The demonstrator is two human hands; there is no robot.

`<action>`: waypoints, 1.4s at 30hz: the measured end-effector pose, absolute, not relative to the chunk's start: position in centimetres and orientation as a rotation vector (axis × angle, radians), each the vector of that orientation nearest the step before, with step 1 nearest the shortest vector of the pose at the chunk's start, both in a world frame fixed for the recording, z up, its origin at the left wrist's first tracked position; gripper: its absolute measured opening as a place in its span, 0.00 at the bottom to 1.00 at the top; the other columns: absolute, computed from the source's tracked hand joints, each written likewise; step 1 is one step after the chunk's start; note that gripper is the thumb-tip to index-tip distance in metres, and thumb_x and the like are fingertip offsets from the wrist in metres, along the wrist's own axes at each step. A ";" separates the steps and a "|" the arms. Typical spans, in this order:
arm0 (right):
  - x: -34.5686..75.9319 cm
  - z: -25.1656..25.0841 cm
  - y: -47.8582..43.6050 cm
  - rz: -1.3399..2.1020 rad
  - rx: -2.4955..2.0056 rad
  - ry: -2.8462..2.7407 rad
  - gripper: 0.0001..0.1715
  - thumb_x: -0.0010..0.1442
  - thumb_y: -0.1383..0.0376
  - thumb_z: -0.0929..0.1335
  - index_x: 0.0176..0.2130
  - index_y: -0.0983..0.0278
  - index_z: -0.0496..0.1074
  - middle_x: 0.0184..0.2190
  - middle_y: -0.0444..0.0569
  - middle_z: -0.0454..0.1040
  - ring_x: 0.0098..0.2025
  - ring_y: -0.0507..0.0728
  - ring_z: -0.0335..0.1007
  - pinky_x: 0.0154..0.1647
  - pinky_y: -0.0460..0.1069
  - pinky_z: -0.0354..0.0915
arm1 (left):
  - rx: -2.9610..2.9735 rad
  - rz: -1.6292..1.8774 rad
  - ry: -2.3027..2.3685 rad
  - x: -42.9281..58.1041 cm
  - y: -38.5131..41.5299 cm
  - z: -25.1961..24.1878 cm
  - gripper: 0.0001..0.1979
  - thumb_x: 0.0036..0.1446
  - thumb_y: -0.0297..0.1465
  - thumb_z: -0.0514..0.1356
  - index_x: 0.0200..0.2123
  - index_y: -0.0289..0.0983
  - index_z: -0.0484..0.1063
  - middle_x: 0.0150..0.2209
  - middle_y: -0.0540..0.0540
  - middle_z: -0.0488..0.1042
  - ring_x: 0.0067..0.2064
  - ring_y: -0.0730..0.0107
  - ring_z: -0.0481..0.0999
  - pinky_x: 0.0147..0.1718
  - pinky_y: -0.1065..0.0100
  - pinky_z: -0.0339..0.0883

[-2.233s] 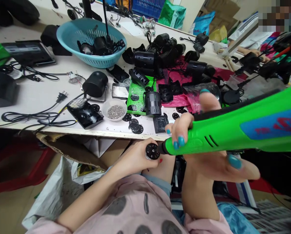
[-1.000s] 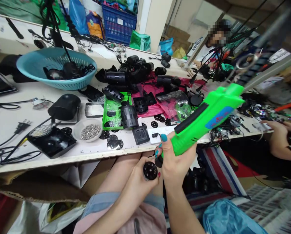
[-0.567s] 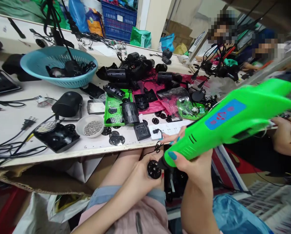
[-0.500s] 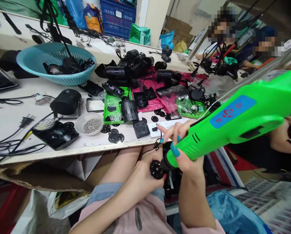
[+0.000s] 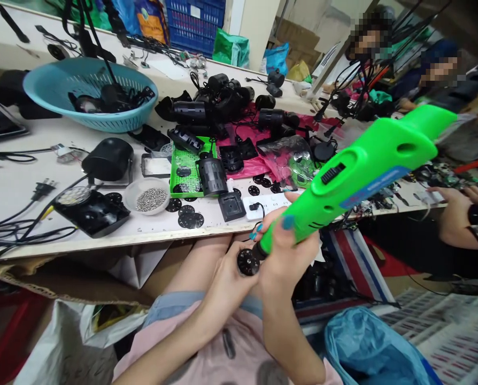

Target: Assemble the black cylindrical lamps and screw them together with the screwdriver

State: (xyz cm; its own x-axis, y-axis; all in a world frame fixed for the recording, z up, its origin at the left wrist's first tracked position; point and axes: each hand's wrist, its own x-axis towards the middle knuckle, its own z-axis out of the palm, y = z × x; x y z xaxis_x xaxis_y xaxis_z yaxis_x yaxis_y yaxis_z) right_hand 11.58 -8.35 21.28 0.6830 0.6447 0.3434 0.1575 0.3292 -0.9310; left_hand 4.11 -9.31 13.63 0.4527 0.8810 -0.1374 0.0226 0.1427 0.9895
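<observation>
My right hand [image 5: 289, 248] is wrapped round the lower end of a green electric screwdriver [image 5: 343, 171], which slants down to the left. Its dark tip sits beside a small round black part [image 5: 248, 262] with a perforated disc face. That part is gripped by my left hand [image 5: 229, 275], fingers curled about it, just over my lap. Whatever lies below the disc is mostly hidden by the hand. On the bench, a clear bowl of small screws [image 5: 151, 199] stands near several flat black discs [image 5: 191, 218].
The bench edge [image 5: 143, 240] runs across in front of my lap. A green tray [image 5: 178, 184], a black cylindrical housing [image 5: 212, 176], a white power strip [image 5: 269, 205] and a blue basket [image 5: 90, 96] stand on the bench. Another person's hands [image 5: 459, 214] are at the right.
The screwdriver has rolled in my right hand, so its switch now faces up, and its tip has moved left and up. My left hand has shifted slightly up with the round part.
</observation>
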 end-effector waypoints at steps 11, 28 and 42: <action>17.2 21.6 -7.6 0.892 -0.793 -1.198 0.15 0.54 0.56 0.74 0.36 0.59 0.69 0.43 0.48 0.69 0.53 0.66 0.76 0.45 0.60 0.79 | 1.462 0.647 0.783 3.5 -9.9 13.2 0.14 0.45 0.26 0.67 0.38 0.37 0.72 0.36 0.48 0.77 0.35 0.65 0.74 0.33 0.68 0.65; 12.8 20.8 -7.5 0.535 -1.224 -0.893 0.10 0.58 0.65 0.70 0.31 0.61 0.64 0.19 0.36 0.68 0.15 0.48 0.62 0.16 0.45 0.63 | 1.232 0.729 0.840 4.1 -9.8 11.8 0.14 0.44 0.23 0.64 0.38 0.36 0.72 0.37 0.47 0.78 0.40 0.61 0.75 0.38 0.67 0.67; 12.4 20.4 -6.5 0.529 -1.253 -0.785 0.10 0.58 0.63 0.70 0.37 0.60 0.62 0.19 0.34 0.67 0.16 0.48 0.63 0.18 0.44 0.63 | 1.227 0.726 0.930 3.6 -9.0 12.6 0.14 0.45 0.23 0.63 0.37 0.37 0.70 0.35 0.50 0.77 0.36 0.65 0.74 0.36 0.68 0.66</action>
